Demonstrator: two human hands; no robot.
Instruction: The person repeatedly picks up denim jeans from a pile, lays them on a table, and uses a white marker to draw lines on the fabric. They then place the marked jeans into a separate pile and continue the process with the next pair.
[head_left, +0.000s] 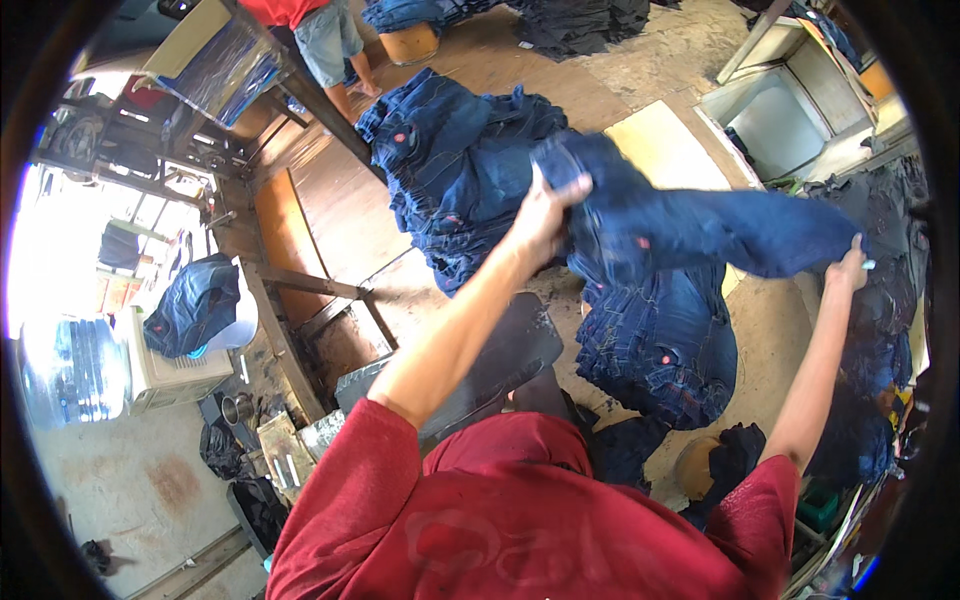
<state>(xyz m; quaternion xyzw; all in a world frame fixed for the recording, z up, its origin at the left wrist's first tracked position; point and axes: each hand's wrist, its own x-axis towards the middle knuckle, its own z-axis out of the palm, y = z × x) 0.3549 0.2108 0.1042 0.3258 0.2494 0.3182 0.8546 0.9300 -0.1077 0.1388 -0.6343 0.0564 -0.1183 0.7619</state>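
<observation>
A person in a red shirt stretches a pair of dark blue jeans (700, 225) between both hands, just to the right of the large jeans pile (450, 170), which serves as the landmark. The left hand (545, 215), at the pile's right edge in this view, grasps the jeans near their upper end, thumb raised; some fingers are hidden behind the cloth. The right hand (848, 270), well to the right of the pile, pinches the far end of a leg; its exact finger positions cannot be told. The held cloth is partly blurred.

Nearer the person than the pile, and to its right, sits a smaller jeans stack (655, 350). A pale yellow board (670, 150) lies right of the pile. Left of the pile, another garment (195, 305) rests by a large clear bottle (75, 370). Beyond the pile, toward the left, stands another person in denim shorts (325, 45).
</observation>
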